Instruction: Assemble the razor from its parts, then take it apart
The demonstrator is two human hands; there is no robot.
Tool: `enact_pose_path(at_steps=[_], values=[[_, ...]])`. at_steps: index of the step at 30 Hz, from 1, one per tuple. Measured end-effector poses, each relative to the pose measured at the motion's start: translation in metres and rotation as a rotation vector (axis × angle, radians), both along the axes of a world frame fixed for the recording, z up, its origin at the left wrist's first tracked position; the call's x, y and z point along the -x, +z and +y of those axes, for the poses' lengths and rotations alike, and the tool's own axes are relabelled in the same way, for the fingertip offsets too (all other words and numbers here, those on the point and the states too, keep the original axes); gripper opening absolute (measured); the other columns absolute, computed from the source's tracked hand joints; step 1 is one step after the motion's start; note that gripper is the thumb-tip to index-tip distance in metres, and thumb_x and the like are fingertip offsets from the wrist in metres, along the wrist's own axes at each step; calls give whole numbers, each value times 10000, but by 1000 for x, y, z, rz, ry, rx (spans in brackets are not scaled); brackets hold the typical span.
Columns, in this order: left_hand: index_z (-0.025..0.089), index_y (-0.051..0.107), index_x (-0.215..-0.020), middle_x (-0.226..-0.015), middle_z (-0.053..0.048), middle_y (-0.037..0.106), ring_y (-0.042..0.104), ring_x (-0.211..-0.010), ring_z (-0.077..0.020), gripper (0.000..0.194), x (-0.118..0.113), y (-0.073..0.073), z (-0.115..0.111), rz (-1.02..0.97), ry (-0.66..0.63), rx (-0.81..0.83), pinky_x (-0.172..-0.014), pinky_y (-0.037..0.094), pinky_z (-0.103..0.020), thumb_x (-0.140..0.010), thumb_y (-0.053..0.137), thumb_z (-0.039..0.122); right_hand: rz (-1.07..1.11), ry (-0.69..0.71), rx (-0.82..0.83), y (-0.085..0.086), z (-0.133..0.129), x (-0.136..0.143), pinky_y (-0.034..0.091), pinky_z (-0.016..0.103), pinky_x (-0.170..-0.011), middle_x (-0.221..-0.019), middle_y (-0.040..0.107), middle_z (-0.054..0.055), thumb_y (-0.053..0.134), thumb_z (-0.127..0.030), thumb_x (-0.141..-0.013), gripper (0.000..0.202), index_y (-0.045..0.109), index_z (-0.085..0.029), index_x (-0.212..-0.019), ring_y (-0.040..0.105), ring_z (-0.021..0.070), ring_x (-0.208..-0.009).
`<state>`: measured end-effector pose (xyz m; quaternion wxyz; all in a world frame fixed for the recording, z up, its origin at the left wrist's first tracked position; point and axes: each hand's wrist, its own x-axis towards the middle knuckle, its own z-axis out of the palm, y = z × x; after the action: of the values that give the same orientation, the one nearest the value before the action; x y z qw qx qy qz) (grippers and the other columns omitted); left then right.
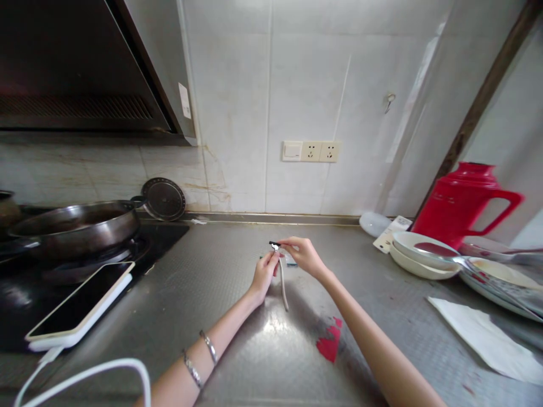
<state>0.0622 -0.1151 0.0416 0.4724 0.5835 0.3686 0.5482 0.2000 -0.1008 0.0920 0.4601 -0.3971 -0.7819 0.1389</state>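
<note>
Over the middle of the counter, my left hand (263, 277) is closed on a small whitish-silver piece (275, 247). My right hand (304, 255) meets it from the right, its fingertips pinched on a small black piece (274, 243) at the top. A pale grey cord-like strip (284, 291) hangs down between the hands onto the counter. It is too small to tell how these parts join. Just behind the hands, a small flat bluish item (291, 261) shows partly on the metal counter (237, 243).
Left are a steel pan (97, 232) on the black cooktop (167, 237) and a phone on a white power bank (80, 308) with a white cable (123, 363). A torn red scrap (331, 342) lies near my right forearm. Stacked dishes (419, 265), a napkin (487, 339) and a red thermos (453, 203) stand right.
</note>
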Motion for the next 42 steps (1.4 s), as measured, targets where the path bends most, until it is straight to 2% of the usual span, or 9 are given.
enact_pose_path(at_steps=[3,9,12,20,29,37,42], values=[[152,601,-835,-533,43,398,364,-514,-92,440,0,0,0,-17,-13,-3,-512,286,-217,-788,416,549,0,-6,-9,-1,0,0,461,277,-738,-879,701,54,492,-201,-806,226,693,-208,-908,632,178,-816],[169,484,-653,-519,48,370,340,-512,-89,411,-2,-2,0,-4,33,-10,-505,261,-216,-770,442,560,15,-16,-3,-2,0,1,468,275,-745,-882,702,43,494,-208,-804,227,695,-218,-909,634,177,-822],[175,448,-645,-532,49,362,324,-506,-86,415,-4,-1,-3,-17,8,-3,-491,245,-215,-761,448,574,63,-19,20,-5,4,-1,473,284,-760,-899,701,44,498,-218,-800,230,693,-215,-922,636,184,-839],[167,511,-737,-540,42,368,351,-520,-95,450,-4,0,-6,-38,-32,20,-503,280,-215,-754,423,609,90,-34,48,-10,11,-6,486,306,-756,-893,703,44,505,-231,-790,231,695,-211,-920,642,194,-830],[176,416,-618,-544,47,351,312,-491,-77,445,-5,4,-6,-58,25,11,-469,242,-212,-744,444,602,63,-64,21,-8,8,-5,478,298,-756,-887,703,46,500,-223,-791,228,698,-208,-903,638,188,-820],[172,491,-740,-516,57,330,315,-474,-82,454,-7,-3,-5,-69,-43,36,-454,258,-208,-755,406,618,32,-60,17,-4,5,-4,477,297,-752,-888,702,47,491,-220,-801,234,694,-211,-916,635,186,-820],[170,521,-772,-511,55,342,325,-475,-85,440,-8,-2,-6,-56,-31,37,-451,256,-210,-752,430,600,-13,-37,-23,0,1,-2,469,283,-737,-881,702,47,477,-208,-810,240,691,-223,-919,634,180,-819]])
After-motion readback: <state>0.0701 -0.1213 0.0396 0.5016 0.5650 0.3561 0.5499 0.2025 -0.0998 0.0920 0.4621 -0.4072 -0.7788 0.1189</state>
